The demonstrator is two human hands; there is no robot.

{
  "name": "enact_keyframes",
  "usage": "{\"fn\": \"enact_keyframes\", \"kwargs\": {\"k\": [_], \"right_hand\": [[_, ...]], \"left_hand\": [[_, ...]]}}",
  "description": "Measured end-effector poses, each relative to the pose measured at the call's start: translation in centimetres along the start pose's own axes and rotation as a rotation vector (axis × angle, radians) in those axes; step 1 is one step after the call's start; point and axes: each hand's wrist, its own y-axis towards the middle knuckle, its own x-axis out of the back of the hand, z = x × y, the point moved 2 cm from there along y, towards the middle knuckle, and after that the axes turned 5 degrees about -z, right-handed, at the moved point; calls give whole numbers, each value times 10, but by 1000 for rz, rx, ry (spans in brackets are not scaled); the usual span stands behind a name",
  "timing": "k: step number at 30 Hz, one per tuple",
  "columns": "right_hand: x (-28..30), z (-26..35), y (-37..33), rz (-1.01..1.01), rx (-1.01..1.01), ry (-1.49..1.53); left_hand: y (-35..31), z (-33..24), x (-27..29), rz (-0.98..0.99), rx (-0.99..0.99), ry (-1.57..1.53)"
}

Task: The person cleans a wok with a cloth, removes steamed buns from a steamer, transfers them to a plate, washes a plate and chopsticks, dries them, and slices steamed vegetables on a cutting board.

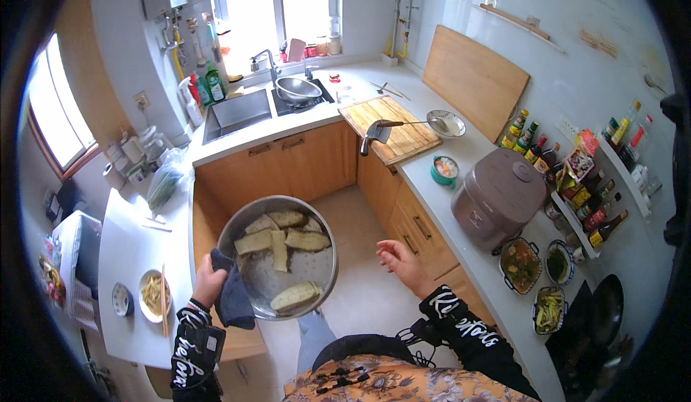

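Observation:
My left hand point(209, 281) grips the left rim of a round metal steamer pan point(311, 269) through a folded dark cloth point(236, 295). The pan hangs over the floor in front of me, and several pale, soft slices point(304, 240) that look like cooked eggplant lie on its perforated bottom. One thicker piece point(295, 297) sits apart near the pan's front edge. To the right of the pan, my right hand point(402, 264) is in the air, fingers loosely bent and apart, holding nothing. It is nearest to the drawers below the right counter.
A cleaver point(379, 131) and a ladle point(410, 122) rest on a wooden cutting board point(360, 116) at the corner. A rice cooker point(498, 197) and filled dishes point(520, 264) line the right counter. On the left counter stands a bowl with chopsticks point(153, 297). A sink point(237, 118) lies ahead.

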Motion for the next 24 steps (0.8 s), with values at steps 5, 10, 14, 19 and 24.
{"fn": "enact_keyframes", "kwargs": {"k": [5,10,14,19,24], "right_hand": [[17,-17,124,-256,-98,-15],[53,-18,216,-472,-182,74],[86,-28,270,-599,-238,225],[151,-55,349,-805,-253,524],[228,-88,429,-942,-221,732]], "left_hand": [[172,22,-30,54,-83,-23],[321,19,-79,175,-140,25],[426,17,-146,249,-147,-36],[535,12,-255,400,-10,-235],[618,-6,-375,426,-15,-298]]}}
